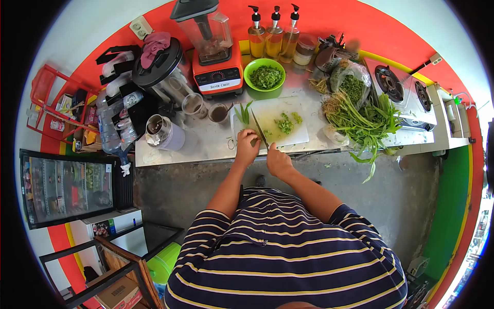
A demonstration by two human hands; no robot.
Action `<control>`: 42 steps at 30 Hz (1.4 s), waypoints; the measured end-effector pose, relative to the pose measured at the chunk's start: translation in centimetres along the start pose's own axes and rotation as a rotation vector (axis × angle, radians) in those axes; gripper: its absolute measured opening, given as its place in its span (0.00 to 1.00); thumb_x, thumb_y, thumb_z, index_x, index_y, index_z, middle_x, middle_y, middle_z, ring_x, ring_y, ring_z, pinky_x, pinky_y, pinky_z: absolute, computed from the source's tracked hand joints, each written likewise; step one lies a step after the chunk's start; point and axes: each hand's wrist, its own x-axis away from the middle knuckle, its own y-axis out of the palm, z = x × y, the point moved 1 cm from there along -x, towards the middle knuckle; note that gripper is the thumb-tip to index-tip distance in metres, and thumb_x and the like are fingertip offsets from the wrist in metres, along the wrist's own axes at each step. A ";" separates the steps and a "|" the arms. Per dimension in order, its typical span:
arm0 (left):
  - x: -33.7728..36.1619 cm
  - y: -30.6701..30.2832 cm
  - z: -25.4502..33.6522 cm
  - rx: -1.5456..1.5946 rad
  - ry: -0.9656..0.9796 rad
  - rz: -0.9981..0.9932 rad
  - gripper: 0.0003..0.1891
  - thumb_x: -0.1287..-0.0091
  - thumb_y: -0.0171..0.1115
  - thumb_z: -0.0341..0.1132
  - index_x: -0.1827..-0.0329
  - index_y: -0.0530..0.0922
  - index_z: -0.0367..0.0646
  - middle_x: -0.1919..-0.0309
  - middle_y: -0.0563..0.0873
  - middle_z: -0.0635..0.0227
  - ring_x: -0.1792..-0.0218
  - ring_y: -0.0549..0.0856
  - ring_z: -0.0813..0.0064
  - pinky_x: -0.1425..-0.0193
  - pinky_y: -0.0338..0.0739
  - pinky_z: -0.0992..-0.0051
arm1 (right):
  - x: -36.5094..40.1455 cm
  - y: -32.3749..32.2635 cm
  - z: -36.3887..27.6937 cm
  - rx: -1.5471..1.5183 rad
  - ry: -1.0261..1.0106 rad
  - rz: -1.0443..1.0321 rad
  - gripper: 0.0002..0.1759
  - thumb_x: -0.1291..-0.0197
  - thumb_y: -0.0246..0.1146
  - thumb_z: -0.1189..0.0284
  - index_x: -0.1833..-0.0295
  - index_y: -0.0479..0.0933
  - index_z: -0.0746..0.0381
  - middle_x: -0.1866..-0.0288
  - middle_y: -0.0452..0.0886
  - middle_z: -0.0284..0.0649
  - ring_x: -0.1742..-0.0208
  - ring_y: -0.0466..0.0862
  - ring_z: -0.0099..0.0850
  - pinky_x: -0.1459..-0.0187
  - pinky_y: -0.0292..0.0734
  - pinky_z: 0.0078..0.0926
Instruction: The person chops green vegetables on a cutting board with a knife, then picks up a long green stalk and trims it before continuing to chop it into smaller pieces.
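Knife beside the greens

My left hand (247, 147) is curled, pinning green stalks (244, 113) that run from it toward 12 o'clock on the cutting board (298, 135). My right hand (278, 162) is closed on the knife (260, 135), its blade pointing to 11, just right of the stalks.

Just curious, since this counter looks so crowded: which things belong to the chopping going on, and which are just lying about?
In use:
left hand, right hand, knife, cutting board, chopped greens, green bowl, bunch of greens.

Lying about:
blender, pump bottles, gas stove, water bottles.
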 end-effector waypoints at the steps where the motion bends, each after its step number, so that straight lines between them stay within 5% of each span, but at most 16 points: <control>1: 0.1 0.0 0.0 -0.005 0.003 -0.003 0.07 0.43 0.71 0.27 0.64 0.84 0.36 0.53 0.81 0.60 0.47 0.78 0.56 0.39 0.73 0.61 | -0.4 0.1 0.1 0.000 0.001 -0.003 0.16 0.34 0.57 0.71 0.47 0.66 0.69 0.57 0.87 0.57 0.54 0.89 0.51 0.53 0.86 0.42; 11: 0.6 -0.7 -0.9 0.050 -0.046 -0.077 0.07 0.43 0.70 0.26 0.62 0.86 0.37 0.48 0.84 0.59 0.42 0.79 0.56 0.37 0.73 0.61 | -0.1 -0.7 -1.0 -0.025 0.039 -0.030 0.17 0.34 0.56 0.72 0.45 0.65 0.71 0.57 0.87 0.59 0.53 0.89 0.52 0.52 0.86 0.44; 35: 0.4 -0.3 0.2 0.011 0.038 0.069 0.07 0.46 0.64 0.23 0.64 0.83 0.39 0.56 0.84 0.60 0.48 0.79 0.54 0.41 0.74 0.60 | -1.2 -0.6 -0.1 -0.107 -0.003 -0.022 0.21 0.37 0.58 0.76 0.42 0.63 0.72 0.55 0.86 0.61 0.51 0.88 0.55 0.49 0.84 0.46; 42: 1.4 -0.1 0.9 0.248 -0.259 0.144 0.15 0.39 0.66 0.21 0.49 0.79 0.39 0.52 0.83 0.57 0.47 0.82 0.59 0.41 0.79 0.65 | -1.7 -3.6 1.8 -0.095 -0.128 -0.137 0.17 0.36 0.56 0.72 0.46 0.67 0.71 0.54 0.84 0.64 0.50 0.86 0.59 0.47 0.81 0.51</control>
